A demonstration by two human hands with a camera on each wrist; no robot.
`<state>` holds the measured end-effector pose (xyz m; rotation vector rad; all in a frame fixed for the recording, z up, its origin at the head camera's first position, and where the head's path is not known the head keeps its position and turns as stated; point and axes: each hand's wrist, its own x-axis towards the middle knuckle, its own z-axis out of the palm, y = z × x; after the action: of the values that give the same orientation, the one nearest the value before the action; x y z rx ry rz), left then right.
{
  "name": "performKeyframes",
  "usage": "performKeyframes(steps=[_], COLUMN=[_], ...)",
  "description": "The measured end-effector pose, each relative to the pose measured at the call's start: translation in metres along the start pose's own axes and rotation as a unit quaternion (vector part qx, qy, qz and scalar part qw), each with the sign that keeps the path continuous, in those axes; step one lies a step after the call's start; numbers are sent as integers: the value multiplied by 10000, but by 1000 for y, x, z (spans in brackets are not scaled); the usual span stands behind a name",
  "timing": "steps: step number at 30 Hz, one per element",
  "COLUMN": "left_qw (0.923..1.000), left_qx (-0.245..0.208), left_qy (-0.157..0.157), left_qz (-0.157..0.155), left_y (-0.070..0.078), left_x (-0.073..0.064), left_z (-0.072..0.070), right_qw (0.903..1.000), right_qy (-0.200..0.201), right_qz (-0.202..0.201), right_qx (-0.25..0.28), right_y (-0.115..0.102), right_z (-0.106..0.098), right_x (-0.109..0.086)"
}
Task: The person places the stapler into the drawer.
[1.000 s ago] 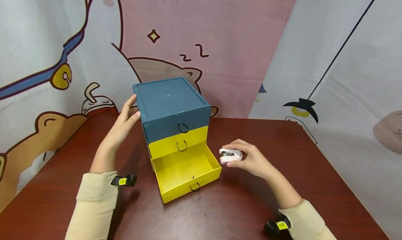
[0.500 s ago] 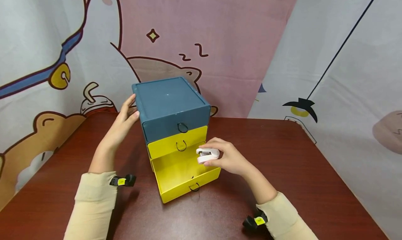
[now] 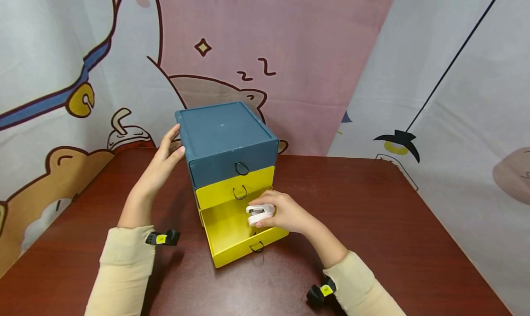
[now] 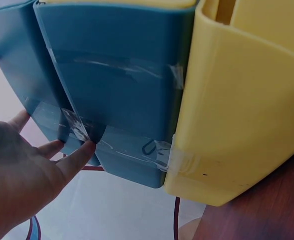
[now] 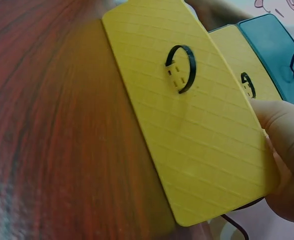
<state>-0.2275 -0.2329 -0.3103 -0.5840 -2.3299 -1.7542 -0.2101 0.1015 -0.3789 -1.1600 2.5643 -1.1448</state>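
A small white stapler [image 3: 261, 214] is pinched between the thumb and fingers of my right hand [image 3: 285, 212], over the pulled-out bottom yellow drawer [image 3: 232, 251]. In the right wrist view the drawer front [image 5: 186, 130] hides the stapler, and part of the hand [image 5: 289, 140] shows past its edge. The drawer belongs to a stacked cabinet with a blue top [image 3: 223, 127]. My left hand [image 3: 159, 166] rests against the cabinet's left side. Its fingers are spread, with fingertips on the blue wall [image 4: 117, 80] in the left wrist view.
Above the pulled-out drawer are a yellow drawer front [image 3: 223, 192] and a blue one [image 3: 215, 165], each with a black loop handle. The cabinet stands on a dark red-brown table [image 3: 372, 215]. A curtain [image 3: 314, 77] with cartoon prints hangs behind.
My right hand has moved left with the stapler, from beside the drawer to over it, and slightly lower in the last half second. The left hand keeps its place on the cabinet.
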Motion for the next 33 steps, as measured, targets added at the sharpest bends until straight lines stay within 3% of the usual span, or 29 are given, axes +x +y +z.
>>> performKeyframes(steps=[8,16,24,29,33], left_qw=[10000,10000,10000,10000,10000], left_qx=[25,49,16,20,36], left_qy=[12,8,5,17,32], left_qz=[-10,-43,-36,-40,-22], left_y=[-1,0,1,1,0], left_x=[-1,-1,-1,0,0], left_z=[0,0,0,0,0], right_qw=[10000,9971,9905,9879,9923], right_qy=[22,652,834,720,297], right_qz=[-58,-386,-1039,-1296,-1014], right_qx=[29,106,326,450,652], right_y=[1,-11,-27,-26,-23], right_z=[2,0,2,5,8], right_x=[-2,-16,-35,-44,-51])
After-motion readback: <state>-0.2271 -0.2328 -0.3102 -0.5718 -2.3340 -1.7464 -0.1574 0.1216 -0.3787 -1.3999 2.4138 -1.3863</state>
